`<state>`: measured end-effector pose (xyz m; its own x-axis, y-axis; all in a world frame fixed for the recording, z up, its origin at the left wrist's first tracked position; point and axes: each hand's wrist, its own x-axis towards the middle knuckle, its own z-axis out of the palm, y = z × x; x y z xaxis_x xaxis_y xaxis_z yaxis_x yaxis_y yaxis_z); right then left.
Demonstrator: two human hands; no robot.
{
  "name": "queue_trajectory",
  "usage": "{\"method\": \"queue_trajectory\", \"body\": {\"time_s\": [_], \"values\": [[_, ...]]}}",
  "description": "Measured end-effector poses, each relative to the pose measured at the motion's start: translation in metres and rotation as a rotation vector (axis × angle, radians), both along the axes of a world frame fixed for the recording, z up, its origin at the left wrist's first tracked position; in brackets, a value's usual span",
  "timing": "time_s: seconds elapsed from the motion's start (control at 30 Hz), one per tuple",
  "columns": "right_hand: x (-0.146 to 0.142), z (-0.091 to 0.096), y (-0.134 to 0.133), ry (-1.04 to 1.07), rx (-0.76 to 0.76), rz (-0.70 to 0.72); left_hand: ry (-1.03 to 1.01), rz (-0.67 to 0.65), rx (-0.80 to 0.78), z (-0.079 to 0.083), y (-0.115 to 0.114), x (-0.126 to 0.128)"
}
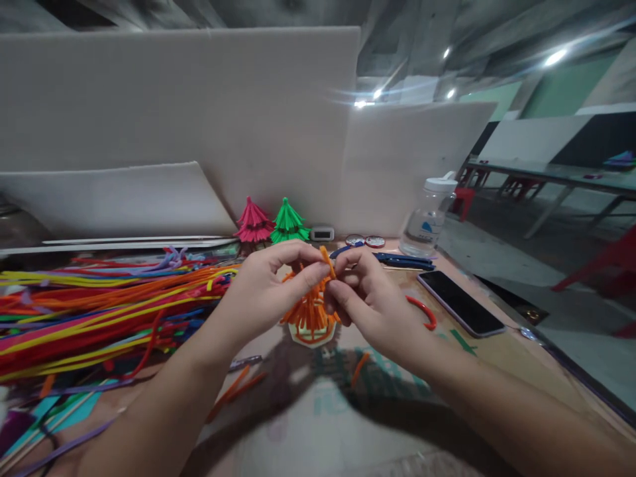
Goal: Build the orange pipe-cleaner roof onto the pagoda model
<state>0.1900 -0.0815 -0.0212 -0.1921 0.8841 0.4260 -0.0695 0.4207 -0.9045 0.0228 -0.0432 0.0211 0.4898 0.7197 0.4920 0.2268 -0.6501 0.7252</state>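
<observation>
Just above a half-covered orange pipe-cleaner tree [312,317] on a pale flat base [314,342], my two hands meet. My left hand [285,271] is closed, thumb and forefinger pinching a short orange pipe cleaner [326,258] whose upper end sticks up. My right hand [370,295] is closed too, its thumb and curled fingers gripping at the lower end of that same piece. Both hands hide the top of the tree. Loose orange pipe-cleaner pieces [360,368] lie on the work surface in front.
Bundles of coloured pipe cleaners [114,305] cover the left side. Behind stand a pink tree [253,222], a green tree [288,222] and a small digital display [322,233]. To the right are a water bottle [426,222], dark-handled pliers [405,260], red-handled scissors [424,311] and a phone [461,302].
</observation>
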Motion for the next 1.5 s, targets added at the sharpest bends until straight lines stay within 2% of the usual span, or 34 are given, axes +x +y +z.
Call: {"method": "queue_trajectory", "body": {"time_s": [0.17, 0.23, 0.37, 0.53, 0.63, 0.73, 0.87, 0.93, 1.0, 1.07, 1.1, 1.13, 1.2, 1.23, 1.27, 1.33, 1.43, 1.5], "values": [[0.010, 0.004, -0.001, 0.129, -0.017, 0.027, 0.023, 0.035, -0.108, 0.000, -0.003, 0.001], [0.014, 0.010, -0.004, 0.176, 0.024, 0.001, 0.106, -0.009, -0.164, 0.003, -0.010, 0.003], [0.019, 0.019, -0.010, 0.219, 0.090, -0.058, 0.287, -0.118, -0.370, 0.002, -0.026, 0.015], [0.017, 0.022, -0.018, 0.228, 0.100, -0.075, 0.164, -0.161, -0.575, -0.009, -0.034, 0.031], [0.017, 0.025, -0.021, 0.199, 0.123, -0.096, 0.166, -0.210, -0.609, -0.010, -0.037, 0.033], [0.035, 0.034, -0.016, 0.162, 0.207, -0.199, 0.189, -0.192, -0.561, -0.002, -0.036, 0.022], [0.094, 0.050, 0.002, 0.281, 0.421, -0.548, 0.114, -0.034, -0.335, 0.021, -0.024, -0.014], [0.125, 0.056, 0.011, 0.338, 0.458, -0.682, 0.108, 0.087, -0.246, 0.031, -0.017, -0.032], [0.144, 0.058, 0.018, 0.368, 0.451, -0.725, 0.055, 0.211, -0.103, 0.038, -0.017, -0.041], [0.149, 0.056, 0.021, 0.359, 0.431, -0.700, -0.013, 0.244, 0.003, 0.040, -0.029, -0.040], [0.146, 0.054, 0.022, 0.337, 0.414, -0.672, -0.014, 0.160, 0.016, 0.040, -0.040, -0.036], [0.140, 0.052, 0.023, 0.303, 0.391, -0.641, 0.038, -0.017, 0.001, 0.041, -0.052, -0.031], [0.125, 0.046, 0.023, 0.216, 0.331, -0.577, 0.298, -0.507, -0.020, 0.041, -0.073, -0.019], [0.117, 0.043, 0.023, 0.169, 0.293, -0.541, 0.367, -0.615, -0.018, 0.042, -0.080, -0.015], [0.109, 0.041, 0.023, 0.124, 0.255, -0.504, 0.368, -0.581, -0.036, 0.042, -0.083, -0.012], [0.094, 0.036, 0.020, 0.046, 0.189, -0.426, 0.307, -0.353, 0.000, 0.043, -0.077, -0.012], [0.071, 0.030, 0.010, -0.054, 0.120, -0.325, 0.212, -0.038, 0.035, 0.040, -0.053, -0.018], [0.054, 0.026, 0.001, -0.150, 0.110, -0.264, 0.106, 0.080, 0.012, 0.034, -0.039, -0.018]]}}
